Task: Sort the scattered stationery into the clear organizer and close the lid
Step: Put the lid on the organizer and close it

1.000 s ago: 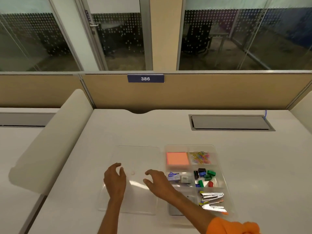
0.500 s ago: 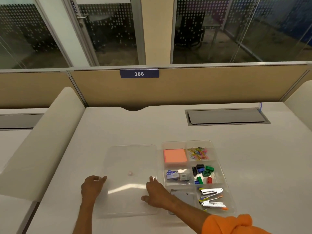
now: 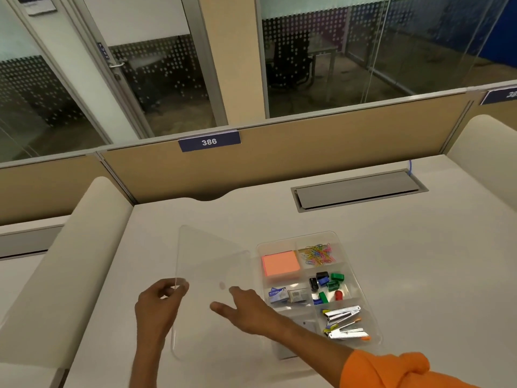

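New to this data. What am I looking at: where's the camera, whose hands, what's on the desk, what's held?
There is no robot here. A person works with two bare hands, and the one picture comes from a wide-angle camera worn on their head, looking forward and down.

On the white desk lies a clear organizer. Its compartments hold orange sticky notes, coloured paper clips, binder clips, small boxes and staplers.

The clear lid stands tilted to the left of the organizer, with its left edge raised. The left hand pinches that raised edge. The right hand, on the arm with the orange sleeve, is open with fingers spread at the lid. Whether it touches the lid I cannot tell. The lid is not yet closed.
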Motion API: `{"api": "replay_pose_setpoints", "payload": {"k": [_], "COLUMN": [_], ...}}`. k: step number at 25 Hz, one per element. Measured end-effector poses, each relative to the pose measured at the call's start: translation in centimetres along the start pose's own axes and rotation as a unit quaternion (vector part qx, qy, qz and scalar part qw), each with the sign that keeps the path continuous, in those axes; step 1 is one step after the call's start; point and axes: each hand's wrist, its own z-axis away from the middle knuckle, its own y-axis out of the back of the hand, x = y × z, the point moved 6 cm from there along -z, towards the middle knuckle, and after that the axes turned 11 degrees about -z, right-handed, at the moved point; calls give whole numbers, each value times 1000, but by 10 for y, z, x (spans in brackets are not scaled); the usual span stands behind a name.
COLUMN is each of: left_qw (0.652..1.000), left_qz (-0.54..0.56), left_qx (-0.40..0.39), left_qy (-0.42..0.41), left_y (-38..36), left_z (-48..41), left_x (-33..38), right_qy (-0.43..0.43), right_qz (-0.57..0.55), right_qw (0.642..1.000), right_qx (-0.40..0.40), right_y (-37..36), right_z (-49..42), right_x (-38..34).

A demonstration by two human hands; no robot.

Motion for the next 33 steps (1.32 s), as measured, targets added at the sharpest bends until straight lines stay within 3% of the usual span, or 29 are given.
{"api": "replay_pose_setpoints", "payload": {"k": [5, 9, 11, 15, 17, 19, 22, 25, 28, 30, 33], "left_qw": [998, 995, 993, 986, 992, 998, 995, 991, 982, 983, 991], "left_qz": [30, 30, 42, 133, 96, -12, -94, -45, 110, 118, 66], "left_qx": [4, -22, -42, -68, -29, 21, -16, -99, -132, -131, -118], "left_qy": [-58, -92, -104, -80, -71, -66, -3, 72, 77, 47, -1], "left_y": [-23, -40, -53, -86, -99, -106, -121, -139, -159, -168, -183], "left_z": [25, 36, 42, 54, 57, 56, 51, 53, 64, 72, 79], "left_x": [57, 82, 88, 83, 67, 43, 1, -23, -21, -13, 6], "right_qy": [68, 13, 5, 68, 69, 75, 68, 57, 46, 44, 21], "right_qz": [-33, -142, -122, -2, 23, 1, -110, -268, -377, -376, -223], "right_qw": [997, 990, 990, 980, 972, 966, 957, 934, 904, 901, 929], "right_qx": [2, 17, 67, 189, 222, 249, 259, 230, 198, 213, 293], "right_y": [25, 59, 73, 93, 104, 119, 146, 167, 183, 191, 196], "right_z": [21, 41, 49, 63, 67, 72, 84, 94, 107, 112, 114], "right_x": [-45, -51, -58, -70, -57, -39, -2, 48, 96, 122, 153]}}
